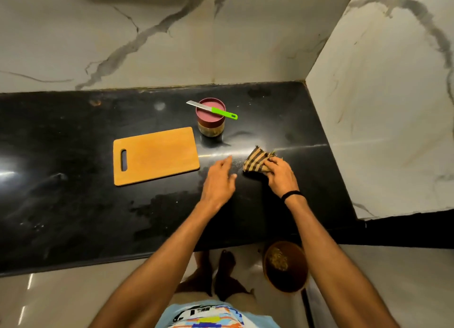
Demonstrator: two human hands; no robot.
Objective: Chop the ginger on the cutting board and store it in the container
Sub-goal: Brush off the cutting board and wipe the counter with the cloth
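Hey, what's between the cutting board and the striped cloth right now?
In the head view, only the open left hand over bare black counter lies between cutting board and cloth.

Glossy black countertop (pixel 73 204) in a corner; veined marble walls (pixel 147 32); pale shiny floor (pixel 73 298).

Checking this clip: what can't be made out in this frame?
Head view only.
Clear jar with maroon lid: contents too small and blurred, just yellowish.
Striped brown cloth: its near end is covered by the right hand gripping it.
Round brown bowl on the floor: top rim hidden by the black counter's edge; contents blurred.
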